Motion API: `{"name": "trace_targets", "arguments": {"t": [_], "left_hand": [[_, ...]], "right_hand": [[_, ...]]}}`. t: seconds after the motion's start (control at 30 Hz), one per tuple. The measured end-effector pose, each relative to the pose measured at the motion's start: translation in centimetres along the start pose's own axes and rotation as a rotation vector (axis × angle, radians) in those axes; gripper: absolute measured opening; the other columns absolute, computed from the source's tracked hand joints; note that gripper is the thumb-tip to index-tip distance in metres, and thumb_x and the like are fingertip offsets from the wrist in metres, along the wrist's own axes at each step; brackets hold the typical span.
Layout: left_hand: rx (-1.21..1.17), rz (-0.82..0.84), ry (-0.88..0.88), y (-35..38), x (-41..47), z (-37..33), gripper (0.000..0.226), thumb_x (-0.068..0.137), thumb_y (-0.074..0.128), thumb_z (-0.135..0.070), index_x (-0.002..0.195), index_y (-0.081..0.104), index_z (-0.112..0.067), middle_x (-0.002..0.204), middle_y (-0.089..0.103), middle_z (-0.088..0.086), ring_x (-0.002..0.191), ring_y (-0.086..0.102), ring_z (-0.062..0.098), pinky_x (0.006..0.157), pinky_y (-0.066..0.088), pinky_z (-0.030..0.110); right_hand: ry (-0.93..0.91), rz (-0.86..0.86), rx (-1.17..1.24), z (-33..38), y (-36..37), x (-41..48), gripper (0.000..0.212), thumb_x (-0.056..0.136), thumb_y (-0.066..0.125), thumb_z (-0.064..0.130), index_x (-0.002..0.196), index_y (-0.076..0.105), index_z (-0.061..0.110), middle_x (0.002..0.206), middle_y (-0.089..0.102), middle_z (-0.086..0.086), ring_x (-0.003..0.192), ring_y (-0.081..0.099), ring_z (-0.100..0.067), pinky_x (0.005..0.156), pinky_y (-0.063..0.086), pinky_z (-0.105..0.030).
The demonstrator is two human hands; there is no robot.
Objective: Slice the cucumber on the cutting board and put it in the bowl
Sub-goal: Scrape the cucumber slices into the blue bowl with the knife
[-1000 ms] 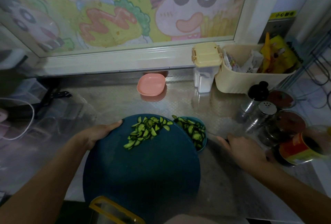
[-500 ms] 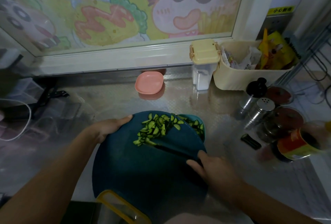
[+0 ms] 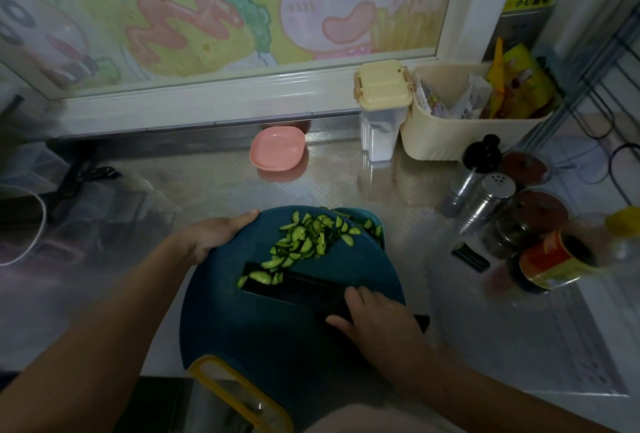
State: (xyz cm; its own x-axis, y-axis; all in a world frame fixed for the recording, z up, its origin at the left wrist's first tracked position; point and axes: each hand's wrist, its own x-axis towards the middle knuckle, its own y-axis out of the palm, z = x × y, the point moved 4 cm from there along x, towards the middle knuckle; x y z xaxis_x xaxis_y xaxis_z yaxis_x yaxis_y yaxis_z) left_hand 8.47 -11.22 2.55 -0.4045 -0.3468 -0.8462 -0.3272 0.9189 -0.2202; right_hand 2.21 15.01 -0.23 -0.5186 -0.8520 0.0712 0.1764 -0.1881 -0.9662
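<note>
A round dark teal cutting board (image 3: pixel 284 332) is held tilted over the counter, with its far edge over a teal bowl (image 3: pixel 367 221). A heap of green cucumber slices (image 3: pixel 304 238) lies near that far edge; more slices show in the bowl. My left hand (image 3: pixel 214 235) grips the board's left rim. My right hand (image 3: pixel 381 325) holds a black knife (image 3: pixel 304 287), its broad blade lying across the board just behind the slices. The board hides most of the bowl.
A pink dish (image 3: pixel 277 148) sits by the window sill. At the right stand a cream lidded container (image 3: pixel 381 110), a cream basket (image 3: pixel 471 128) of packets, shakers (image 3: pixel 485 197) and jars (image 3: pixel 554 259). A small black object (image 3: pixel 471 256) lies on the steel counter.
My right hand left the counter with the knife and laid its blade on the board behind the slices. The board shifted right, over the bowl.
</note>
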Motion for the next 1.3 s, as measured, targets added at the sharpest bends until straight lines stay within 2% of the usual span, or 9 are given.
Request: {"name": "trace_targets", "arguments": {"t": [0.23,0.47,0.63,0.73,0.9,1.07,1.13,1.23,1.3], "left_hand": [[-0.007,-0.026,0.019,0.0,-0.6,0.7,0.063,0.079,0.055,-0.058,0.113,0.063,-0.005,0.104,0.070,0.015,0.095,0.067,0.030,0.086,0.053,0.044],[0.020,-0.091,0.072,0.0,-0.7,1.1,0.058,0.084,0.054,-0.056,0.109,0.066,-0.004,0.100,0.071,0.014,0.093,0.068,0.029,0.089,0.052,0.045],[0.043,-0.110,0.073,-0.1,-0.7,0.9,0.059,0.083,0.055,-0.057,0.107,0.067,-0.004,0.099,0.072,0.014,0.092,0.069,0.029,0.088,0.052,0.044],[0.065,-0.129,0.064,-0.2,-0.5,1.1,0.058,0.084,0.055,-0.056,0.103,0.068,-0.002,0.096,0.072,0.014,0.090,0.069,0.029,0.088,0.052,0.044],[0.079,-0.149,0.064,0.1,-0.4,1.1,0.054,0.086,0.054,-0.054,0.099,0.069,-0.003,0.089,0.073,0.012,0.086,0.069,0.028,0.079,0.055,0.038],[0.089,-0.147,0.058,-0.6,0.1,2.1,0.055,0.087,0.052,-0.056,0.101,0.069,-0.007,0.094,0.073,0.011,0.090,0.069,0.028,0.090,0.051,0.043],[0.098,-0.162,0.059,-1.2,0.2,2.7,0.061,0.080,0.055,-0.062,0.101,0.070,-0.008,0.097,0.072,0.011,0.093,0.068,0.029,0.094,0.049,0.046],[0.094,-0.149,0.061,-1.7,0.1,3.1,0.081,0.054,0.063,-0.074,0.103,0.070,-0.009,0.101,0.072,0.011,0.094,0.068,0.029,0.094,0.049,0.047],[0.099,-0.133,0.066,-1.8,0.2,3.2,0.087,0.048,0.064,-0.077,0.103,0.071,-0.010,0.101,0.072,0.011,0.094,0.068,0.029,0.093,0.049,0.047]], "right_hand": [[0.026,0.017,-0.001,-0.8,0.8,0.2,0.048,0.081,0.028,0.060,0.058,0.047,0.022,0.034,0.041,0.001,0.024,0.037,-0.008,0.037,0.000,-0.022],[0.098,0.112,0.085,-1.8,1.4,-1.5,0.058,0.090,0.010,0.063,0.071,0.045,0.022,0.049,0.055,-0.001,0.040,0.053,-0.012,0.038,0.023,-0.022],[0.168,0.114,0.131,-2.6,1.0,-2.1,0.062,0.093,0.005,0.064,0.074,0.046,0.021,0.052,0.058,-0.002,0.040,0.049,-0.010,0.038,0.002,-0.018],[0.177,0.111,0.126,-3.6,1.9,-3.1,0.110,0.053,-0.043,0.073,0.094,0.044,0.021,0.078,0.064,0.001,0.059,0.054,-0.013,0.042,0.017,-0.021],[0.234,0.255,0.109,-4.7,1.6,-3.5,0.125,0.034,-0.052,0.070,0.099,0.043,0.022,0.074,0.052,0.006,0.050,0.029,-0.008,0.042,0.019,-0.023],[0.208,0.244,0.068,-5.3,1.3,-3.7,0.114,0.042,-0.047,0.073,0.095,0.041,0.023,0.082,0.059,0.003,0.064,0.042,-0.013,0.050,0.029,-0.025],[0.160,0.256,0.100,-5.6,0.8,-3.5,0.089,0.070,-0.023,0.076,0.101,0.042,0.023,0.089,0.062,0.001,0.063,0.040,-0.012,0.048,0.028,-0.023],[0.129,0.382,0.128,-5.9,0.2,-3.5,0.037,0.098,0.036,0.049,0.121,0.040,0.021,0.105,0.059,-0.004,0.074,0.052,-0.015,0.050,0.028,-0.023],[0.156,0.371,0.117,-6.5,0.5,-3.6,0.035,0.097,0.038,0.050,0.115,0.041,0.021,0.102,0.060,-0.003,0.079,0.056,-0.018,0.051,0.029,-0.024]]}}
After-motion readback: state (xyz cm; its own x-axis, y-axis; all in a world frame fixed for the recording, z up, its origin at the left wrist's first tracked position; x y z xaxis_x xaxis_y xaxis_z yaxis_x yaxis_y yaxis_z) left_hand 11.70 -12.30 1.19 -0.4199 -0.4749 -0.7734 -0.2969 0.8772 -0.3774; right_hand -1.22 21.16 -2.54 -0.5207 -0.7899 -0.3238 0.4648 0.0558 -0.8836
